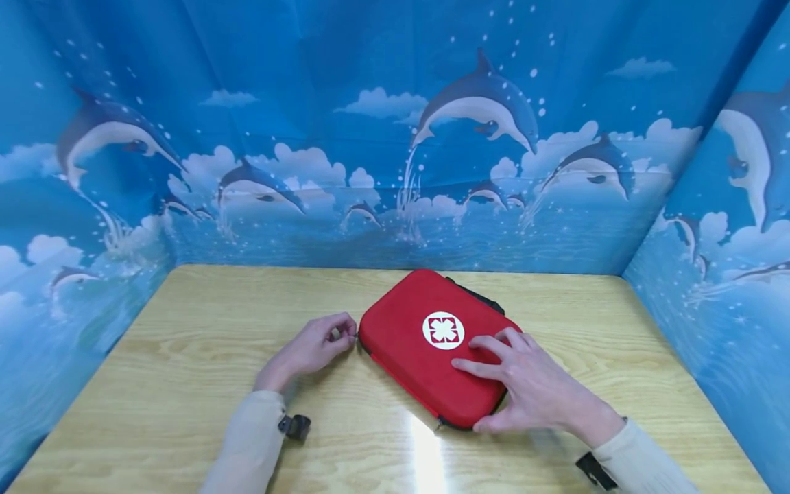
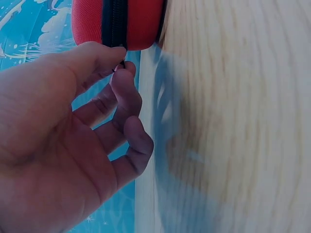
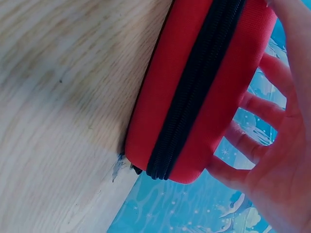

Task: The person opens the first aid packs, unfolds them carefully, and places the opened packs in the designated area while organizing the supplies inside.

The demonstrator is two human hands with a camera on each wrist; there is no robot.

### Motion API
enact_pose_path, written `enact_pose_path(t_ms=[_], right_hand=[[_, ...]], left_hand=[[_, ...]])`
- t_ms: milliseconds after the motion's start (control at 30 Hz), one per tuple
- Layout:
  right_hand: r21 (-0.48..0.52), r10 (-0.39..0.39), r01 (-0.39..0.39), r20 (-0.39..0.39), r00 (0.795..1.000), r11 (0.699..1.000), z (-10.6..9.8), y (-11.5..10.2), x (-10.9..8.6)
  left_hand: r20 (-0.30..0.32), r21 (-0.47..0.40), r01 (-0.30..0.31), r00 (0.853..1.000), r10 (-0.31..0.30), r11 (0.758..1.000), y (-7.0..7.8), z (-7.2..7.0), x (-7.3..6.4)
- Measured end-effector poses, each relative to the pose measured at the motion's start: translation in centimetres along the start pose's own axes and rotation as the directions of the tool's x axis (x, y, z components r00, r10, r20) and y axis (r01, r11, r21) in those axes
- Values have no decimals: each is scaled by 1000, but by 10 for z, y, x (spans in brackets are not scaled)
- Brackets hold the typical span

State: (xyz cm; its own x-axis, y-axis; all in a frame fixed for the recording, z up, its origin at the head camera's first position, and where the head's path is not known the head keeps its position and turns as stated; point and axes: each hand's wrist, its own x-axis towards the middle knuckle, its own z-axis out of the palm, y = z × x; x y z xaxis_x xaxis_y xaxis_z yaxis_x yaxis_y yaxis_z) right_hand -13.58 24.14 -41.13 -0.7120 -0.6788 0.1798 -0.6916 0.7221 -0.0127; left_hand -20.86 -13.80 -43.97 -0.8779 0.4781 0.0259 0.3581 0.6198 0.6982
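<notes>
A red first-aid case (image 1: 401, 343) with a white round emblem lies flat and angled on the table. My left hand (image 1: 317, 346) is at its left corner, with thumb and index finger pinching a small dark zipper pull (image 2: 123, 63); the other fingers are loosely bent. My right hand (image 1: 533, 384) rests spread over the case's right end, fingertips on the lid and thumb at the front corner. From the right wrist, the black zipper (image 3: 192, 92) runs along the case's side, its teeth looking joined there. Another zipper pull (image 1: 439, 422) hangs near the front corner.
The wooden table (image 1: 247, 295) extends around the case on all sides. A black handle (image 1: 478, 295) shows along the case's far side. Behind and beside the table hangs a blue curtain (image 1: 321, 137) printed with dolphins. Dark straps (image 1: 295, 427) are on both wrists.
</notes>
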Motion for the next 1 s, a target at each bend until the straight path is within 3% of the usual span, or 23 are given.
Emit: enact_pose_path(t_ms=[500, 700, 1000], right_hand=[[0, 25, -25, -16, 1000, 1000, 1, -3, 0], [-45, 61, -62, -30, 998, 997, 3, -16, 1], [-115, 104, -115, -96, 990, 987, 11, -38, 7]], left_hand=[[10, -19, -2, 1000, 2, 1000, 2, 0, -6], [-6, -9, 17, 1000, -17, 1000, 3, -1, -5], [11, -20, -21, 1000, 21, 1000, 4, 1, -7]])
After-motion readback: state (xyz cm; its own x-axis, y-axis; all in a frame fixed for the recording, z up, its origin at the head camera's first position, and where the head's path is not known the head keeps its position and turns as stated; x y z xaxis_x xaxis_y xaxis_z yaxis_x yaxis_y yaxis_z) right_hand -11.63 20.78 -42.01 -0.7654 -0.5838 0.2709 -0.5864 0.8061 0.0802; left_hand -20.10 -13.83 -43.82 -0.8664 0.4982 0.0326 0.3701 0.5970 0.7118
